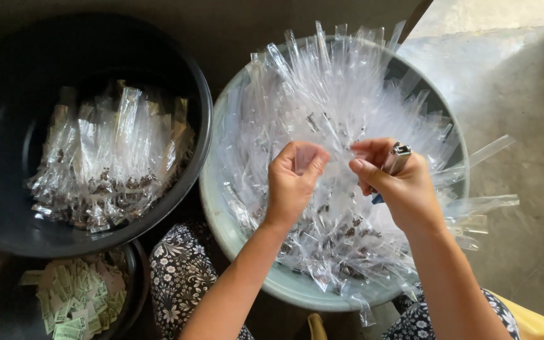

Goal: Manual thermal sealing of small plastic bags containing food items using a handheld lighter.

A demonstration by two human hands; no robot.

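- Two tubs dominate: a black tub (7, 208) of filled packets, and a pale basin (221, 208) heaped with clear sleeves.
- Left hand (292, 182) pinches a clear packet (305, 157) over the basin, apparently mid-seal.
- Right hand (398, 186) grips a lighter (396, 160); sealing likely needs flame brought just beside the packet's mouth.
- Paper labels (77, 299) fill a cut-off bowl; the packet's contents are unclear.

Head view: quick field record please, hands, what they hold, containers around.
left hand: pinches a clear plastic sleeve by its top
right hand: pinches the same sleeve, with a lighter in the palm
pale basin: under the hands, piled with clear sleeves
black tub: left, holds filled sleeves
small black bowl: lower left, green paper slips
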